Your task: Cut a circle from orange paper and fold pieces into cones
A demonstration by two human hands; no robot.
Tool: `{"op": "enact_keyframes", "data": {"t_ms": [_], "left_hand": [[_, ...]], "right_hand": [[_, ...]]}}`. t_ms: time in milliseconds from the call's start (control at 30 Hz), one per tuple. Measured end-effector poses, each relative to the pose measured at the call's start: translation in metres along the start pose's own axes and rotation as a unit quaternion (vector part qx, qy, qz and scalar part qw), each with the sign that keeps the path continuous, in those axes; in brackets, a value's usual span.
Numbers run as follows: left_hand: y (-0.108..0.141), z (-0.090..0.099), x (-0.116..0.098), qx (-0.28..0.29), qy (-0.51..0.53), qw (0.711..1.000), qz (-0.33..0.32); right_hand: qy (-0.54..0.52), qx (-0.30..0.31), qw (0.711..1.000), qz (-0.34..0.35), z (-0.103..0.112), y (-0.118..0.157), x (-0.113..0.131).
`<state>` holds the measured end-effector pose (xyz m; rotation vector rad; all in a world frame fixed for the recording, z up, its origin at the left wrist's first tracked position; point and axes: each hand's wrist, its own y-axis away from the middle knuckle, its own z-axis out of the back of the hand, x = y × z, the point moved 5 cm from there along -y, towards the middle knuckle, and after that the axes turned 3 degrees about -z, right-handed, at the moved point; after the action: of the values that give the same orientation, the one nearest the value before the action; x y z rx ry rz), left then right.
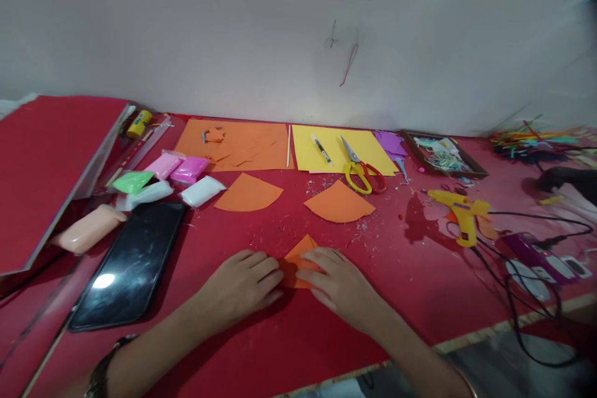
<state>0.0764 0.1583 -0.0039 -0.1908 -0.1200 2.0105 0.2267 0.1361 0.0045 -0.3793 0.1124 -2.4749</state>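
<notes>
A small folded piece of orange paper (pixel 291 266) lies on the red table in front of me, its pointed end facing away. My left hand (pixel 245 283) grips its left edge with curled fingers. From the other side, my right hand (pixel 342 286) has its fingers bent over the paper, pressing on it; the thumb side is partly hidden. Beyond my hands lie two flat orange paper fan shapes, a left one (pixel 249 194) and a right one (pixel 339 204).
Scissors (pixel 358 168) and a marker (pixel 321 149) rest on yellow sheets (pixel 305 155). Clay packets (pixel 191 169) and a black phone (pixel 133 267) are at left. A yellow glue gun (pixel 464 214) with cables stands at right. Another person's dark hand (pixel 555 179) shows at far right.
</notes>
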Motion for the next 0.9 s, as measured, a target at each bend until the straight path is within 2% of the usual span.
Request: {"op": "enact_keyframes", "data": {"t_ms": [133, 200, 300, 433, 567, 667, 767, 900], "left_hand": [[-0.003, 0.007, 0.005, 0.003, 0.132, 0.986, 0.098], [-0.003, 0.012, 0.006, 0.0, 0.177, 0.977, 0.12], [-0.004, 0.015, 0.004, 0.008, 0.211, 0.972, 0.107], [-0.005, 0.006, 0.003, 0.021, 0.243, 0.966, 0.084], [-0.003, -0.002, 0.012, -0.005, 0.262, 0.955, 0.139], [-0.005, -0.004, 0.013, -0.008, 0.281, 0.952, 0.117], [-0.007, -0.004, 0.011, -0.005, 0.26, 0.962, 0.078], [-0.007, -0.002, 0.007, -0.017, 0.13, 0.99, 0.046]], "right_hand": [[-0.024, -0.035, 0.999, -0.024, 0.001, 0.007, -0.004], [-0.07, -0.035, 0.996, -0.046, 0.004, 0.008, -0.008], [-0.158, -0.019, 0.985, -0.072, 0.009, 0.004, -0.014], [-0.228, 0.01, 0.971, -0.069, 0.015, -0.005, -0.018], [-0.223, 0.03, 0.973, -0.06, 0.018, -0.015, -0.023], [-0.207, 0.031, 0.976, -0.055, 0.019, -0.02, -0.029], [-0.183, 0.018, 0.98, -0.07, 0.023, -0.02, -0.037], [-0.128, -0.038, 0.983, -0.126, 0.036, -0.013, -0.042]]}}
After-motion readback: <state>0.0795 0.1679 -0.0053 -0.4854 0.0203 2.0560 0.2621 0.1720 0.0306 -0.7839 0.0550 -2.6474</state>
